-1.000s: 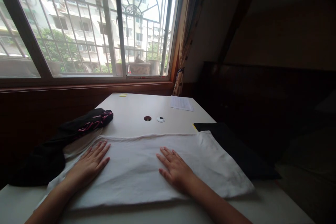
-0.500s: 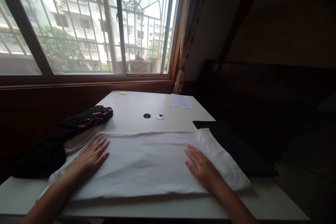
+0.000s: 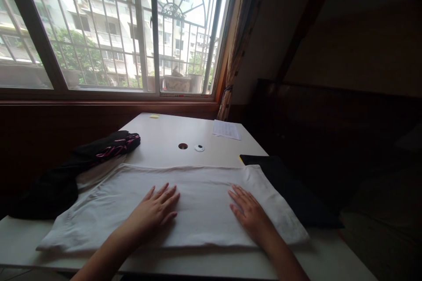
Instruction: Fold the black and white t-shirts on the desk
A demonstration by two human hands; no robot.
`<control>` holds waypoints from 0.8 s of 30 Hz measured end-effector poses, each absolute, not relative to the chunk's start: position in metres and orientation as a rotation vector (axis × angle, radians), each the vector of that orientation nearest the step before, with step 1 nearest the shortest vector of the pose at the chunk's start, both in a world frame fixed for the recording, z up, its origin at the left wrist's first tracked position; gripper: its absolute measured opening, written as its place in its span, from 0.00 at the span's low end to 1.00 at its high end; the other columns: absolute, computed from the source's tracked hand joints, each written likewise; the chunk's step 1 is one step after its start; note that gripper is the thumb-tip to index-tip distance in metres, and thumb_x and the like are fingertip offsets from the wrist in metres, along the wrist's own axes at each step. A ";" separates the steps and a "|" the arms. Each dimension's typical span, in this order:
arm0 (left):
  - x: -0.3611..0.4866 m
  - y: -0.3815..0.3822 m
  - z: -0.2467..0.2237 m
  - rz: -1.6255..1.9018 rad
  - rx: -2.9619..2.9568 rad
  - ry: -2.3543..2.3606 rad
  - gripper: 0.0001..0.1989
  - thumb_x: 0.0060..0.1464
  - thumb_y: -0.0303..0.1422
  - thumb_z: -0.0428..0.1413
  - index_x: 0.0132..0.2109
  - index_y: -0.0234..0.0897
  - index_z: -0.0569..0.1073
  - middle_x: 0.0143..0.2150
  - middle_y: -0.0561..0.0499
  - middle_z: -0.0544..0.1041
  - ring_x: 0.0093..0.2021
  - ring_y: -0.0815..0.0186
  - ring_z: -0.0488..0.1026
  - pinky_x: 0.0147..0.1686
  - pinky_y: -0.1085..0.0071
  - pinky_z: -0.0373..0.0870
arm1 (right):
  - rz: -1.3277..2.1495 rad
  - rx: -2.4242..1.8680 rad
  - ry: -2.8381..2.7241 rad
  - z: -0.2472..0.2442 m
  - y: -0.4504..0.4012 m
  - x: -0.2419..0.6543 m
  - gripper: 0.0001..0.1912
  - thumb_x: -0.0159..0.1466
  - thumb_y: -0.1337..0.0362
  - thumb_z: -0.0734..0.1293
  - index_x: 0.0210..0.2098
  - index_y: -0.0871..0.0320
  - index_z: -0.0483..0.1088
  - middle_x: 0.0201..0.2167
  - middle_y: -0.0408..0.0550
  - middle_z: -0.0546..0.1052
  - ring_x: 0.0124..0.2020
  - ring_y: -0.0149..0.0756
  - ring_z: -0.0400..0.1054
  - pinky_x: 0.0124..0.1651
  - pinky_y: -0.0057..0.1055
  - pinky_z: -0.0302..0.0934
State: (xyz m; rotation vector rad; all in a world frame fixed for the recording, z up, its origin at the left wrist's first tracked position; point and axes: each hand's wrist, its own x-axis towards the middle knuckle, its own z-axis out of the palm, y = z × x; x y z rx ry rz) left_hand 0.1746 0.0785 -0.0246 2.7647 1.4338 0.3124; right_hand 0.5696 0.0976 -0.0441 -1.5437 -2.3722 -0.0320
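The left grip [image 3: 154, 208], a bare hand, is flat with its fingers spread — it pinches nothing. I can't tell if the palm presses down or floats just over the white cloth [image 3: 204, 210]. The right grip [image 3: 249, 213] is flat too, fingers loose, holding nothing, and it looks like it rests on the cloth. The cloth is under both grips, folded long and wide on the white bench [image 3: 165, 134]. It has small creases between the grips and bigger ones to the left of the left grip.

Past the left grip, on the far left, is a black garment [image 3: 95, 160] with pink cords. Right of the right grip is a dark folded cloth [image 3: 290, 189], touching the white cloth or partly under it; I can't tell which. Ahead of the right grip are some papers [image 3: 227, 130].

What could go wrong? If a grip pushes too hard sideways, the cloth could bunch up — or the whole thing could slide. Its near edge is close to the bench's front edge, so a pull toward the body could make it hang over. A shove to the right could drag the dark folded cloth along.
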 end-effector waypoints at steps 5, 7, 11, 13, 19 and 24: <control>0.141 0.083 -0.042 0.339 2.623 1.687 0.31 0.67 0.53 0.42 0.72 0.51 0.50 0.74 0.51 0.51 0.73 0.50 0.47 0.69 0.45 0.43 | -0.192 -1.685 -2.209 -0.053 0.100 0.590 0.25 0.71 0.53 0.56 0.61 0.57 0.69 0.64 0.55 0.68 0.66 0.51 0.60 0.66 0.53 0.55; 0.115 0.083 -0.046 0.299 2.571 1.788 0.32 0.67 0.54 0.42 0.72 0.50 0.50 0.74 0.51 0.50 0.73 0.50 0.47 0.69 0.44 0.43 | -0.309 -1.753 -2.120 -0.057 0.100 0.598 0.26 0.70 0.52 0.57 0.59 0.58 0.71 0.62 0.57 0.70 0.66 0.54 0.59 0.66 0.54 0.55; 0.056 0.080 -0.054 0.261 2.420 2.063 0.31 0.67 0.53 0.41 0.71 0.49 0.53 0.74 0.50 0.51 0.73 0.49 0.48 0.67 0.42 0.47 | -0.547 -1.858 -1.974 -0.064 0.099 0.609 0.27 0.69 0.50 0.55 0.56 0.57 0.73 0.62 0.57 0.70 0.66 0.59 0.56 0.65 0.59 0.52; 0.031 0.078 -0.060 0.307 2.395 2.160 0.32 0.67 0.52 0.42 0.71 0.45 0.55 0.73 0.48 0.53 0.72 0.50 0.51 0.67 0.46 0.51 | -0.606 -1.915 -1.923 -0.067 0.098 0.617 0.28 0.69 0.50 0.53 0.56 0.58 0.72 0.63 0.57 0.69 0.65 0.59 0.57 0.64 0.59 0.52; 0.010 0.075 -0.070 0.382 2.500 2.181 0.31 0.67 0.51 0.43 0.70 0.42 0.59 0.73 0.47 0.56 0.72 0.54 0.54 0.68 0.55 0.53 | -0.550 -1.982 -1.773 -0.072 0.091 0.651 0.31 0.68 0.50 0.51 0.57 0.60 0.71 0.61 0.58 0.69 0.62 0.57 0.61 0.63 0.53 0.57; 0.018 0.072 -0.064 0.427 2.484 2.173 0.31 0.67 0.51 0.43 0.70 0.42 0.59 0.72 0.47 0.57 0.71 0.53 0.55 0.68 0.55 0.52 | -0.432 -1.889 -1.726 -0.066 0.064 0.667 0.26 0.64 0.50 0.55 0.51 0.56 0.74 0.57 0.59 0.71 0.61 0.58 0.63 0.62 0.56 0.56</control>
